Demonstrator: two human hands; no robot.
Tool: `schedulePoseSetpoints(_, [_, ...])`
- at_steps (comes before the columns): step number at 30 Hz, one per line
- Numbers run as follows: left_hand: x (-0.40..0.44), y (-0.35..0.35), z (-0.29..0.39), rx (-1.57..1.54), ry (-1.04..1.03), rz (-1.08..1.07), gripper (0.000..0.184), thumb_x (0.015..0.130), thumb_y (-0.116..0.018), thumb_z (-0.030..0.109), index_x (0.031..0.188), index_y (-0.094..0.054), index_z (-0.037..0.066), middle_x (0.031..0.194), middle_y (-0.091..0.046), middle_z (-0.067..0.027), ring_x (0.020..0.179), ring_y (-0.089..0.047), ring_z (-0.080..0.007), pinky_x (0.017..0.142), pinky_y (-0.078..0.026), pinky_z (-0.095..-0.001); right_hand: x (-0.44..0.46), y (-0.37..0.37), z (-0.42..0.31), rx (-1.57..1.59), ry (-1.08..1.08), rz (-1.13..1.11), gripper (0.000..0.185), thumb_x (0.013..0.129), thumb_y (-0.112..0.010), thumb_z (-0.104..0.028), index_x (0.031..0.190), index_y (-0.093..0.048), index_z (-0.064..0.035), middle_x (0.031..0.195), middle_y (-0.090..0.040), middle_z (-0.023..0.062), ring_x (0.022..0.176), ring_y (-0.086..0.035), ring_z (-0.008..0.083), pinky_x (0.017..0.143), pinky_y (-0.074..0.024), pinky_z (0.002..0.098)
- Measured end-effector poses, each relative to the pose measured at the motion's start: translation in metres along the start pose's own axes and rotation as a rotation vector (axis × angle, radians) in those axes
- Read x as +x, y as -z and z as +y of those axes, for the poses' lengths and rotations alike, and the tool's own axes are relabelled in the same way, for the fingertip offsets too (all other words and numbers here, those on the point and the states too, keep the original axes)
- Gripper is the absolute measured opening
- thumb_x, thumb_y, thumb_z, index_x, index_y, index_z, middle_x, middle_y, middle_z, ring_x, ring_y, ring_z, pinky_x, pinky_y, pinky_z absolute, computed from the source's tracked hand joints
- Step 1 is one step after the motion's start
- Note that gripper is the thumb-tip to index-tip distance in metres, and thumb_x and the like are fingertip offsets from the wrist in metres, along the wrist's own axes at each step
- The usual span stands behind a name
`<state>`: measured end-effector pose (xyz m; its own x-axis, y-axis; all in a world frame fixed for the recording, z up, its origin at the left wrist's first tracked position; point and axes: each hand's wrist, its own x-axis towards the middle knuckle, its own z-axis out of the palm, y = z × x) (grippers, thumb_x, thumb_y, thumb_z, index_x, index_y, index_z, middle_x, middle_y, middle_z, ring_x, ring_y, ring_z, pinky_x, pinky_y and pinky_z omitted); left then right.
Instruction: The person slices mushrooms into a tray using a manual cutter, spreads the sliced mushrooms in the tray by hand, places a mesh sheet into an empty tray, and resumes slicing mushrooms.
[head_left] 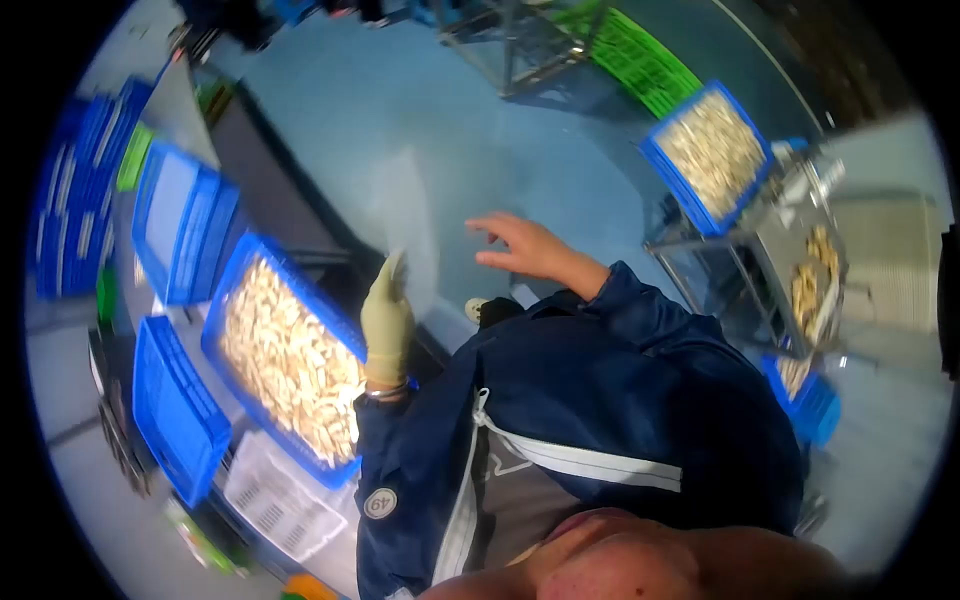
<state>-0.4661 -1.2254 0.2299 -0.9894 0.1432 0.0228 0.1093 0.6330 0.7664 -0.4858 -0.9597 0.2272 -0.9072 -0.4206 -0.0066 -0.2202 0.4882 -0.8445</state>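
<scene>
The blue crate is already heaped with pale pieces, what remains being unclear; just right of it, the gloved left hand's grip cannot be told, while farther right the bare right hand spreads, holding nothing.

One end of the filled blue tray is concealed by the navy sleeve; the fingers of the gloved left hand are blurred; one shoe is partly covered by dark clothing; a metal frame is cut by the top edge.
</scene>
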Motion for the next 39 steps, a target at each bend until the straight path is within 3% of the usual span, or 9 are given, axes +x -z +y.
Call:
schedulePoseSetpoints(3, [-0.026,-0.031,-0.011,0.122,-0.202,-0.088,0.039,0.085,-0.046,-0.002,0.119,-0.061,0.011,0.104,-0.066,-0.0159,0.095,-0.063,-0.0342,0.078,-0.051,-0.0376,-0.069,0.021,0.027,0.018,-0.144,0.211,0.057,0.082,-0.068,-0.028,0.132,-0.047,-0.0106,0.122,-0.052,0.0129,0.105,-0.057,0.0291,0.084,-0.0490,0.0370])
schedulePoseSetpoints(8, [-0.096,-0.082,0.102,0.222,-0.594,-0.425,0.038,0.082,-0.046,-0.004,0.112,-0.066,0.010,0.098,-0.067,-0.0181,0.087,-0.063,-0.0357,0.075,-0.050,-0.0368,-0.235,0.013,0.097,-0.355,-0.007,0.454,0.057,0.076,-0.071,-0.019,0.129,-0.050,-0.0098,0.123,-0.054,0.0139,0.105,-0.055,0.0314,0.087,-0.0481,0.0395])
schedulePoseSetpoints(11, [-0.149,-0.142,0.164,0.154,-0.641,-0.614,0.037,0.082,-0.047,-0.004,0.112,-0.065,0.009,0.100,-0.066,-0.0191,0.091,-0.064,-0.0349,0.077,-0.050,-0.0365,-0.388,-0.004,0.155,-0.254,-0.007,0.241,0.048,0.078,-0.071,-0.018,0.123,-0.057,-0.0087,0.117,-0.060,0.0151,0.105,-0.057,0.0300,0.091,-0.0459,0.0387])
schedulePoseSetpoints(15, [-0.211,-0.217,0.236,-0.076,-0.733,-0.813,0.037,0.082,-0.047,-0.007,0.111,-0.065,0.007,0.099,-0.067,-0.0182,0.088,-0.065,-0.0310,0.076,-0.051,-0.0319,-0.602,-0.016,0.078,0.468,-0.498,0.561,0.033,0.085,-0.066,-0.013,0.115,-0.063,-0.0014,0.111,-0.065,0.0097,0.102,-0.059,0.0184,0.089,-0.0454,0.0317])
schedulePoseSetpoints(21, [-0.280,-0.297,0.378,-0.386,-0.821,-1.121,0.035,0.086,-0.050,-0.007,0.118,-0.061,0.001,0.108,-0.067,-0.0132,0.096,-0.064,-0.0210,0.086,-0.048,-0.0282,-0.830,-0.072,-0.002,0.494,-0.778,1.099,0.032,0.087,-0.065,-0.017,0.115,-0.063,-0.0014,0.099,-0.067,0.0078,0.092,-0.062,0.0156,0.083,-0.0476,0.0289])
schedulePoseSetpoints(25, [-0.313,-0.359,0.452,-0.387,-0.976,-1.014,0.042,0.085,-0.052,-0.009,0.125,-0.056,0.002,0.118,-0.063,-0.0140,0.104,-0.062,-0.0222,0.090,-0.047,-0.0297,-0.889,-0.090,-0.039,0.532,-0.816,1.329,0.040,0.090,-0.061,-0.014,0.129,-0.053,-0.0041,0.096,-0.068,0.0072,0.083,-0.063,0.0130,0.073,-0.0501,0.0273])
schedulePoseSetpoints(29, [-0.325,-0.430,0.502,-0.277,-1.365,-0.549,0.049,0.082,-0.058,-0.006,0.129,-0.050,0.000,0.123,-0.058,-0.0198,0.113,-0.057,-0.0329,0.097,-0.044,-0.0347,-0.940,-0.065,-0.081,0.478,-0.877,1.653,0.048,0.094,-0.055,-0.011,0.140,-0.042,-0.0105,0.094,-0.068,0.0076,0.075,-0.063,0.0124,0.061,-0.0503,0.0249])
schedulePoseSetpoints(35, [-0.277,-0.568,0.472,-0.080,-1.036,-0.786,0.048,0.083,-0.061,0.004,0.129,-0.048,-0.002,0.123,-0.056,-0.0244,0.113,-0.054,-0.0393,0.095,-0.044,-0.0396,-1.062,0.009,-0.094,0.175,-1.219,1.737,0.049,0.094,-0.053,-0.014,0.141,-0.041,-0.0164,0.095,-0.068,0.0082,0.074,-0.063,0.0120,0.058,-0.0488,0.0231])
schedulePoseSetpoints(39, [-0.265,-0.653,0.436,-0.057,-0.825,-0.845,0.049,0.082,-0.061,0.005,0.129,-0.048,-0.001,0.122,-0.056,-0.0250,0.111,-0.055,-0.0393,0.094,-0.044,-0.0397,-1.108,0.099,-0.082,0.121,-1.239,1.716,0.051,0.093,-0.053,-0.014,0.142,-0.040,-0.0180,0.094,-0.067,0.0089,0.075,-0.062,0.0124,0.059,-0.0483,0.0236])
